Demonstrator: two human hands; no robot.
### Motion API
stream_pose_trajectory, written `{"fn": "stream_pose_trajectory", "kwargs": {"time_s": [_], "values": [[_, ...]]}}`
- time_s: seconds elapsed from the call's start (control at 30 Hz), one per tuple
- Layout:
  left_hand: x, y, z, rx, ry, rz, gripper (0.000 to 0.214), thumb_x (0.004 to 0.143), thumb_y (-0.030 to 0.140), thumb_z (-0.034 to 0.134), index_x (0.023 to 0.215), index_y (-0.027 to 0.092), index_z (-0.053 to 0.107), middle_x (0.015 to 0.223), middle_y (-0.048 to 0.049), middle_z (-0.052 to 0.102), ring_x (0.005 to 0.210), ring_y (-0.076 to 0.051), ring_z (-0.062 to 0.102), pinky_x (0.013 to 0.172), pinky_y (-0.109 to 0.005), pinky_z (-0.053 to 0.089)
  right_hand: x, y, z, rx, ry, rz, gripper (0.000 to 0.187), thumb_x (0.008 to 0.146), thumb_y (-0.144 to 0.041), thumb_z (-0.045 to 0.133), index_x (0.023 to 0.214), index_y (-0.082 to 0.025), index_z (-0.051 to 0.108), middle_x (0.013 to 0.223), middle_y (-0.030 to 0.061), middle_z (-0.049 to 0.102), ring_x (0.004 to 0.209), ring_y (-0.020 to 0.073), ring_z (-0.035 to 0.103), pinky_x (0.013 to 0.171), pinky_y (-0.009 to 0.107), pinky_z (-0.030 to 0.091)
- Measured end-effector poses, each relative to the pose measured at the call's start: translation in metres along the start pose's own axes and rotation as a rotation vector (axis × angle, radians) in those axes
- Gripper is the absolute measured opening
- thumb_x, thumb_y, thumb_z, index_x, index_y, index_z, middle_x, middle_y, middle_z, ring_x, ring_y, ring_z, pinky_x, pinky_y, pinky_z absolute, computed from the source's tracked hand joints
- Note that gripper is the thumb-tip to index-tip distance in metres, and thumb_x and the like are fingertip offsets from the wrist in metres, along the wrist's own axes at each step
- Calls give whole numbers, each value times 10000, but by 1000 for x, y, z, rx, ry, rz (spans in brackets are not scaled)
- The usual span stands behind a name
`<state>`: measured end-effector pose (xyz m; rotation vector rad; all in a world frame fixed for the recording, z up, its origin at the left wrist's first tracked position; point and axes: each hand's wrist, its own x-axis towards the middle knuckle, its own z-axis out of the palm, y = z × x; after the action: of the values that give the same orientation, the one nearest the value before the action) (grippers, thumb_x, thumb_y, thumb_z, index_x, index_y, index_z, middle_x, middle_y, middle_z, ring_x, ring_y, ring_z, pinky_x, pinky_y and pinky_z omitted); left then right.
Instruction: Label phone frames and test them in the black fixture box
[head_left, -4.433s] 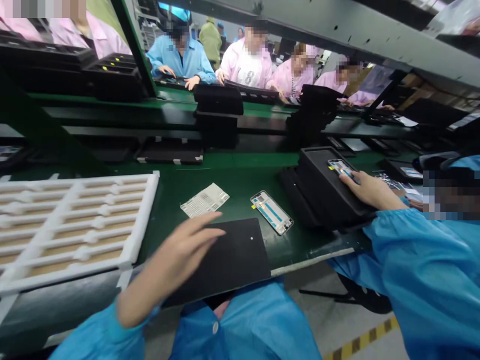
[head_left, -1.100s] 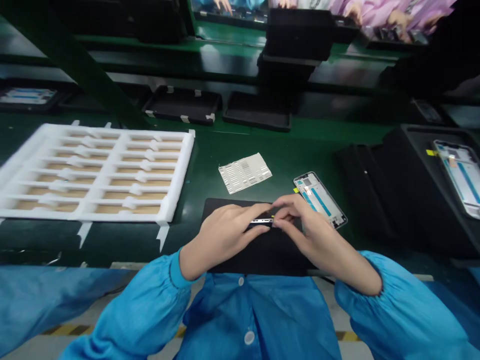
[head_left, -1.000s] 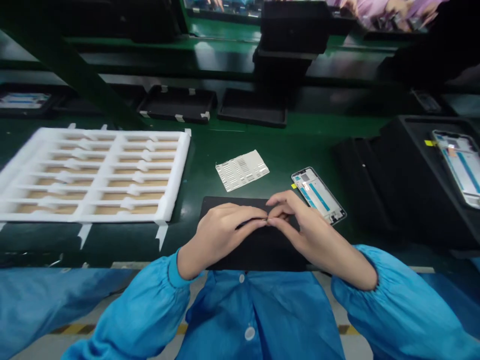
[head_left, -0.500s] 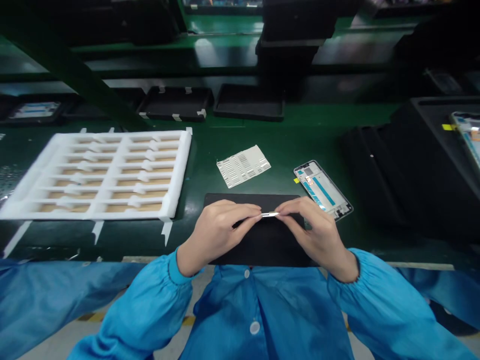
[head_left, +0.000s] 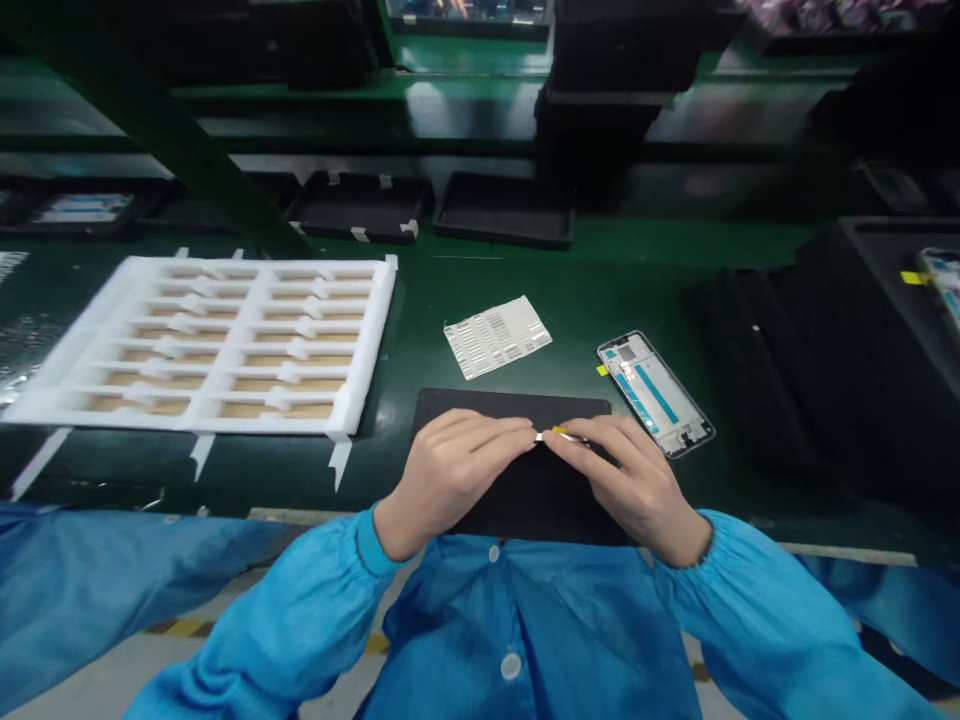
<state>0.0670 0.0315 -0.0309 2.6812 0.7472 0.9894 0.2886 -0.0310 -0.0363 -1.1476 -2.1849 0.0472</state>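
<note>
Over the black mat point(head_left: 517, 505), my left hand point(head_left: 457, 470) and my right hand point(head_left: 634, 475) meet fingertip to fingertip. Both are closed in a pinch on a small thin silvery piece point(head_left: 539, 438) with a bit of yellow showing at the right fingers. Most of it is hidden by the fingers, and its kind cannot be made out. Just beyond the right hand lies a phone frame point(head_left: 657, 395) with blue strips and a yellow tab. Behind the mat is a pale sheet point(head_left: 498, 337) with rows of small silvery strips.
A white foam tray point(head_left: 364, 350) with slotted compartments stands at the left on the green bench point(head_left: 420, 330). Black trays point(head_left: 504, 210) line the back. Stacked black trays point(head_left: 832, 330) rise at the right, a phone part on top. Other people's blue sleeves point(head_left: 112, 580) flank me.
The right fingers have shifted along the small piece, and yellow now shows at them. Both hands stay together over the mat. The view has shifted slightly.
</note>
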Motion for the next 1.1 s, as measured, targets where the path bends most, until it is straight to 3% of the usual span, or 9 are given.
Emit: {"fn": "stream_pose_trajectory", "kwargs": {"time_s": [0.1, 0.17, 0.3, 0.47, 0.57, 0.73, 0.87, 1.1], "values": [[-6, -4, 3, 88, 12, 102, 229, 950, 80, 541, 1149, 149, 631, 1119, -65, 741, 979, -186, 713, 795, -303, 527, 9, 3, -7, 124, -40, 74, 337, 914, -15, 520, 1195, -169, 625, 1123, 119, 626, 1015, 203, 587, 852, 352, 522], [1, -14, 4, 82, -27, 71, 227, 967, 95, 509, 1142, 157, 641, 1097, -52, 746, 948, -176, 716, 752, -284, 525, 26, 15, -9, 198, -30, 163, 243, 927, -102, 572, 1141, -193, 644, 1122, 100, 614, 1031, 192, 595, 869, 335, 517], [31, -53, 10, -194, -273, -222, 161, 956, 213, 570, 1020, 217, 718, 1191, -28, 708, 1057, -181, 684, 886, -291, 529, 76, 63, 14, 155, -31, 281, 91, 946, -192, 573, 994, -188, 650, 965, 59, 631, 932, 185, 608, 826, 326, 503], [48, -91, 18, -361, -421, -496, 115, 883, 254, 663, 923, 215, 764, 1398, -76, 572, 1004, -202, 687, 860, -312, 538, 118, 122, 63, 97, -296, 210, 98, 922, -154, 579, 858, -174, 651, 872, 48, 634, 866, 192, 590, 784, 311, 461], [44, -96, 20, -409, -445, -527, 130, 882, 258, 659, 935, 213, 769, 1428, -89, 544, 1016, -212, 681, 842, -314, 536, 122, 129, 73, 88, -386, 165, 137, 940, -155, 524, 870, -179, 640, 894, 58, 613, 881, 193, 561, 786, 307, 430], [41, -98, 19, -461, -432, -527, 115, 873, 247, 662, 899, 205, 765, 1361, -83, 601, 1163, -257, 620, 830, -306, 523, 123, 120, 69, 123, -457, 136, 163, 921, -106, 475, 809, -187, 561, 870, 73, 575, 869, 215, 498, 817, 349, 374], [43, -100, 19, -458, -472, -571, 122, 874, 253, 653, 907, 224, 766, 1433, -59, 541, 940, -201, 683, 837, -326, 518, 117, 119, 75, 211, -351, 234, 121, 917, -162, 493, 801, -200, 499, 872, 66, 560, 866, 216, 487, 845, 369, 381], [43, -102, 21, -442, -492, -550, 208, 874, 366, 616, 928, 235, 768, 1463, -48, 503, 810, -182, 689, 771, -321, 534, 113, 113, 84, 428, 128, 579, 195, 1009, -347, 270, 933, -223, 399, 875, 34, 581, 769, 147, 589, 739, 310, 500]]}}
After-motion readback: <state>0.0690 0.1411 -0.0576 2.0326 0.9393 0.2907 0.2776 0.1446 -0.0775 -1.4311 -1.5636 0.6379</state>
